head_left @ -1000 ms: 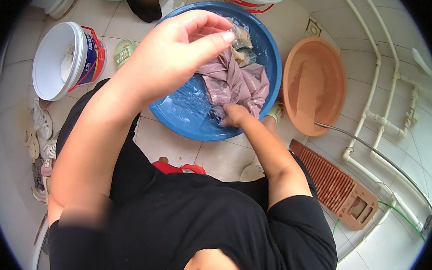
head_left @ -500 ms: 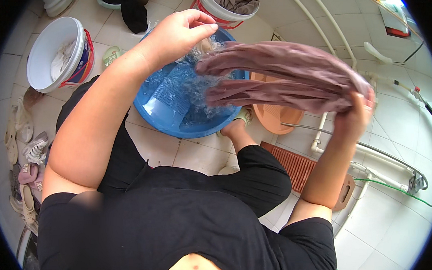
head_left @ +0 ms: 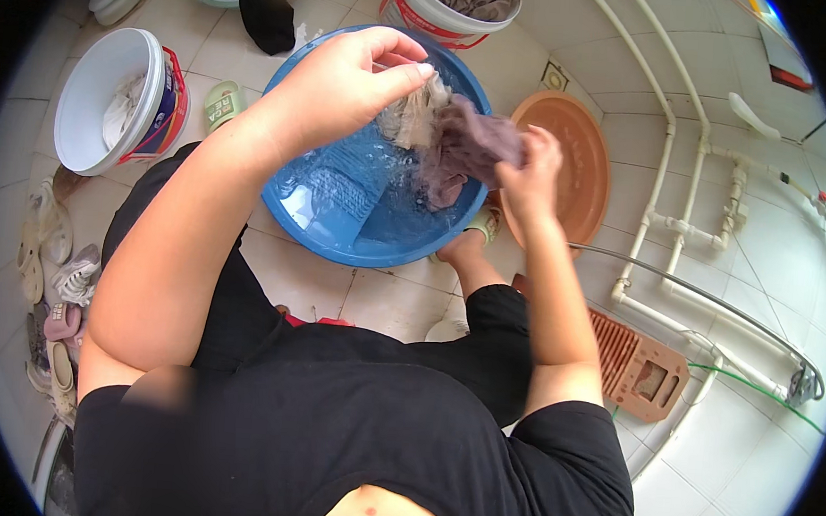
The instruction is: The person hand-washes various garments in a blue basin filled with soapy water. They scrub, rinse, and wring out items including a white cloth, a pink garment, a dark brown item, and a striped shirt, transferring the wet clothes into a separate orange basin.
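Note:
A blue basin [head_left: 315,228] with a moulded ribbed slope and water in it stands on the floor before me. My left hand [head_left: 382,67] is closed above its far side, thumb against fingers, and a pale beige cloth [head_left: 410,118] hangs down from the fingertips toward the water. At the basin's right side my right hand [head_left: 532,171] grips one end of a wet mauve cloth [head_left: 472,139]. The rest of that cloth is bunched beside the beige one, its lower part down in the water.
An orange basin [head_left: 588,174] stands right of the blue one, with a brown washboard [head_left: 629,366] nearer me. White buckets holding cloth, one at left [head_left: 82,101] and one beyond [head_left: 409,17], flank the basin. Pipes [head_left: 664,169] run along the right wall; shoes [head_left: 76,275] lie left.
My right hand has come down and left from the right, bringing the stretched mauve cloth into a bunch at the basin. My left hand stays nearly in place.

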`<state>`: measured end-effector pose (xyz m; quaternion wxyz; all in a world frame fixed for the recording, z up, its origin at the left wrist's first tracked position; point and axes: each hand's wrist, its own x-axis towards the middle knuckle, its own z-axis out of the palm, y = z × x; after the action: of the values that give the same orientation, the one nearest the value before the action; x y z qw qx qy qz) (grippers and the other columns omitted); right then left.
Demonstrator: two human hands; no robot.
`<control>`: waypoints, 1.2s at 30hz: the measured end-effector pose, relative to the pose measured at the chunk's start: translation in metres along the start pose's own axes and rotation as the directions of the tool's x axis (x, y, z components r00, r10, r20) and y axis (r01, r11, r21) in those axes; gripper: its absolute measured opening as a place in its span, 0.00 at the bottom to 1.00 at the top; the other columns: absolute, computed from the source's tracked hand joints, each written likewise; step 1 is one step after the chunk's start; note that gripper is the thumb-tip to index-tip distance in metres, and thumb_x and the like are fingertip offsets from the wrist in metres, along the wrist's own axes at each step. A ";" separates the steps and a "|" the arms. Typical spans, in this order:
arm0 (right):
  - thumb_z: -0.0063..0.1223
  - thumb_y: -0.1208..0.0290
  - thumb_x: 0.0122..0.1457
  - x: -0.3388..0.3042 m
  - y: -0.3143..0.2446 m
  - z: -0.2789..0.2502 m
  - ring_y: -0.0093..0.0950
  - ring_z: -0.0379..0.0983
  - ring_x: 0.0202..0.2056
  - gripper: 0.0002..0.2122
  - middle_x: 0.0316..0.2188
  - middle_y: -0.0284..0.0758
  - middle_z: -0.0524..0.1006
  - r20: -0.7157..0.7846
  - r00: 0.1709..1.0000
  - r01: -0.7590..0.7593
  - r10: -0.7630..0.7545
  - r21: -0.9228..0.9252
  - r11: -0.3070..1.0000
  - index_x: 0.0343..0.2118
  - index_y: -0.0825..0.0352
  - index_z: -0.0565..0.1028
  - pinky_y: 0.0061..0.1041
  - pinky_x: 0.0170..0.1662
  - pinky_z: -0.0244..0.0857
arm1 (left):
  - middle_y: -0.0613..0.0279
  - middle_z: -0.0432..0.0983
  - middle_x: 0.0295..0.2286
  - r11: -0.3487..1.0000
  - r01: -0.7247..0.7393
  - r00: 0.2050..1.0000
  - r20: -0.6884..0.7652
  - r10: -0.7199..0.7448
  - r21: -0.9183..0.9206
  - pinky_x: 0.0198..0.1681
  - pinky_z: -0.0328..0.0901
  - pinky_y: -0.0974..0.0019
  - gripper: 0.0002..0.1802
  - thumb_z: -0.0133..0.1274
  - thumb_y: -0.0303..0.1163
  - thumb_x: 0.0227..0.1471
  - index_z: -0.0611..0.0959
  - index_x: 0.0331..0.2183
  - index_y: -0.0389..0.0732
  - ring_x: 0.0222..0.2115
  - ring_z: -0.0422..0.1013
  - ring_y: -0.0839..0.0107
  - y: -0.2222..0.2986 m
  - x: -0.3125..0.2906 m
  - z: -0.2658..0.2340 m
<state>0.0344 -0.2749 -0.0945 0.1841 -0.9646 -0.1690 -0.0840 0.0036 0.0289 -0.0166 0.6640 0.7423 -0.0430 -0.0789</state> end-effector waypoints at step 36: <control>0.45 0.76 0.46 -0.107 0.006 0.180 0.41 0.71 0.38 0.12 0.37 0.43 0.74 0.875 0.484 0.096 -0.014 -0.037 0.995 0.37 0.63 0.72 0.34 0.41 0.65 | 0.49 0.69 0.41 0.618 -0.127 0.945 0.283 -0.162 0.776 0.44 0.62 0.60 0.25 0.50 0.40 0.47 0.69 0.47 0.40 0.42 0.67 0.56 -0.019 0.009 0.029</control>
<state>-0.0449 -0.2424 -0.2861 0.0309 -0.8747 -0.2663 0.4038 0.0069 0.0006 -0.0388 0.2552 0.9338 -0.1747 -0.1800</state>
